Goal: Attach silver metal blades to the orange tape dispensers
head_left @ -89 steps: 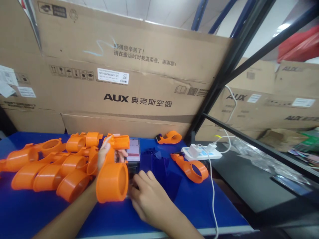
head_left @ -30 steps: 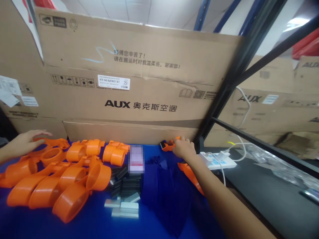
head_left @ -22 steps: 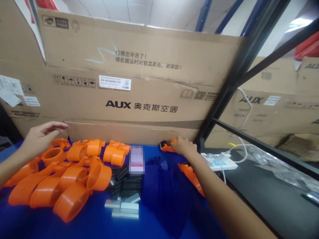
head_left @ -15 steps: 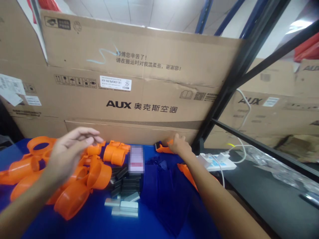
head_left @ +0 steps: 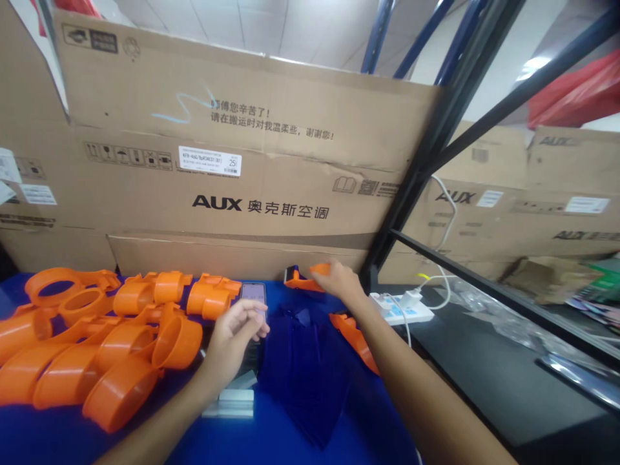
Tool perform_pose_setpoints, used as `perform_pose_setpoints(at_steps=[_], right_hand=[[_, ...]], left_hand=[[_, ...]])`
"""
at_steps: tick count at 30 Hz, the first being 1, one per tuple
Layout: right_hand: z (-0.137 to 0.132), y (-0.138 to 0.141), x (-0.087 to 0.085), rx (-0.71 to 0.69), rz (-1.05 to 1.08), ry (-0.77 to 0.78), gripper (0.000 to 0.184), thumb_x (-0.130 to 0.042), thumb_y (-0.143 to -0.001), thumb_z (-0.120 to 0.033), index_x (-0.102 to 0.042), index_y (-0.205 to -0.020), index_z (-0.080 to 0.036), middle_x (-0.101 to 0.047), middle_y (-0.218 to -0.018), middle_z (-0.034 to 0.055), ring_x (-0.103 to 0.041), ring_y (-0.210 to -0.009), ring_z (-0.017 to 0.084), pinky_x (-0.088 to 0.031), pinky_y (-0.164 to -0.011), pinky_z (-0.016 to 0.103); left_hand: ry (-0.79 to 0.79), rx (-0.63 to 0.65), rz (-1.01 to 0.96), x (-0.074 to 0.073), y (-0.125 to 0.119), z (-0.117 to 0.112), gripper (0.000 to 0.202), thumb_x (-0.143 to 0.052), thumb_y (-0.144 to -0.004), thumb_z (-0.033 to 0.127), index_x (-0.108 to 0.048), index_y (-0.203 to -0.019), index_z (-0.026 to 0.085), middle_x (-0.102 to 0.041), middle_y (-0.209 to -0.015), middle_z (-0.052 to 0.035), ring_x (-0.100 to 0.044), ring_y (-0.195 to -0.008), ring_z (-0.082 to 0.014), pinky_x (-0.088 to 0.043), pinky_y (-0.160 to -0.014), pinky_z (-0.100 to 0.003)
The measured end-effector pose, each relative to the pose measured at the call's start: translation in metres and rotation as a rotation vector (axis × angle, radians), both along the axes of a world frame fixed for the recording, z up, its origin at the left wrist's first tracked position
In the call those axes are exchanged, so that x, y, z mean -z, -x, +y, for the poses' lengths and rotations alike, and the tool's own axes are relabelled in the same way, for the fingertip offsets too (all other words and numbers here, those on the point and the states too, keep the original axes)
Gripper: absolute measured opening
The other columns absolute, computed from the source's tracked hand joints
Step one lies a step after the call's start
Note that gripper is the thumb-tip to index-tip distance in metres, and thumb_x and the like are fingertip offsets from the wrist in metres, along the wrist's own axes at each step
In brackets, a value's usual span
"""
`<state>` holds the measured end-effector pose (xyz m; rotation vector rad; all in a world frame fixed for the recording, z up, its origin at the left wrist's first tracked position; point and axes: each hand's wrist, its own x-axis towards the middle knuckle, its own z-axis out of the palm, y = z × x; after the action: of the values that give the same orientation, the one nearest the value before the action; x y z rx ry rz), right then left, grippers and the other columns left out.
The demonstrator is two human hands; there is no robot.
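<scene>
At the back of the blue table my right hand point(head_left: 340, 283) is closed around an orange plastic part point(head_left: 320, 268). Right beside it lies another orange piece with a dark end point(head_left: 293, 276). My left hand point(head_left: 237, 336) hovers over the middle of the table, fingers curled and thumb close to the index finger, with nothing visible in them. Behind its fingertips lies a phone point(head_left: 253, 292). Black strips point(head_left: 252, 355), mostly hidden by this hand, lie under it, and pale flat blocks point(head_left: 236, 403) sit nearer me.
Several orange ring-shaped parts point(head_left: 121, 394) crowd the left side. Dark blue fabric strips point(head_left: 305, 374) lie at centre right, with another orange piece point(head_left: 357, 342) beside them. A large carton point(head_left: 271, 174) stands behind; a black rack post point(head_left: 411, 187) and a white power strip point(head_left: 402, 310) are on the right.
My left hand has moved right, from above the orange rings to in front of the phone, and its fingers have curled in. My right hand stays at the orange part. The view has shifted right.
</scene>
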<state>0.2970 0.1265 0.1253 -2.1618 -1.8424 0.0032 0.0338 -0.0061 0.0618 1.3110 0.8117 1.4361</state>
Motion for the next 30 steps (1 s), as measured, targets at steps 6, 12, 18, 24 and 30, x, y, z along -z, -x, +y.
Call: perform_pose_setpoints(at_steps=[6,12,18,24,30], right_hand=[[-0.057,0.028,-0.038,-0.165,0.044,-0.303,0.051,-0.055,-0.088,-0.06,-0.063,-0.116,-0.018,-0.068,-0.104,0.0165,-0.066,-0.099,0.034,-0.048,-0.082,0.041],[-0.123,0.083,-0.042,-0.414,0.144,-0.474,0.038,-0.058,-0.092,-0.057,-0.06,-0.1,-0.02,-0.063,-0.104,0.0129,-0.064,-0.087,0.027,-0.048,-0.076,0.038],[-0.153,0.095,-0.028,-0.767,0.348,-0.293,0.02,-0.057,-0.099,-0.041,-0.059,-0.096,-0.022,-0.066,-0.088,0.0026,-0.06,-0.068,0.016,-0.045,-0.064,0.027],[-0.137,0.091,-0.027,-0.726,0.461,-0.293,0.02,-0.055,-0.1,-0.036,-0.068,-0.1,-0.022,-0.066,-0.073,-0.0013,-0.057,-0.06,0.014,-0.041,-0.059,0.025],[-0.124,0.102,-0.007,-0.7,0.465,-0.243,0.025,-0.057,-0.088,-0.025,-0.054,-0.063,-0.021,-0.055,-0.058,-0.0034,-0.047,-0.053,0.013,-0.032,-0.051,0.023]], left_hand=[[0.007,0.004,-0.081,0.005,-0.006,-0.001,0.051,-0.07,-0.091,0.037,-0.058,-0.139,0.023,-0.069,-0.129,-0.0135,-0.068,-0.115,-0.0278,-0.053,-0.098,-0.042],[0.022,-0.062,-0.256,0.005,-0.006,0.005,0.069,-0.074,-0.089,0.043,-0.046,-0.151,0.03,-0.052,-0.155,-0.012,-0.053,-0.139,-0.0298,-0.047,-0.111,-0.041],[0.214,-0.36,-0.39,0.004,0.012,0.012,0.063,-0.073,-0.088,0.053,-0.051,-0.144,0.032,-0.068,-0.13,-0.0075,-0.065,-0.121,-0.0264,-0.055,-0.093,-0.033],[0.061,-0.262,-0.274,-0.006,0.009,0.001,0.044,-0.071,-0.089,0.051,-0.063,-0.126,0.027,-0.07,-0.126,-0.0063,-0.065,-0.118,-0.0253,-0.051,-0.098,-0.033],[-0.005,-0.222,-0.217,-0.002,0.002,-0.001,0.04,-0.074,-0.088,0.045,-0.065,-0.121,0.024,-0.071,-0.124,-0.0088,-0.065,-0.12,-0.0273,-0.047,-0.105,-0.038]])
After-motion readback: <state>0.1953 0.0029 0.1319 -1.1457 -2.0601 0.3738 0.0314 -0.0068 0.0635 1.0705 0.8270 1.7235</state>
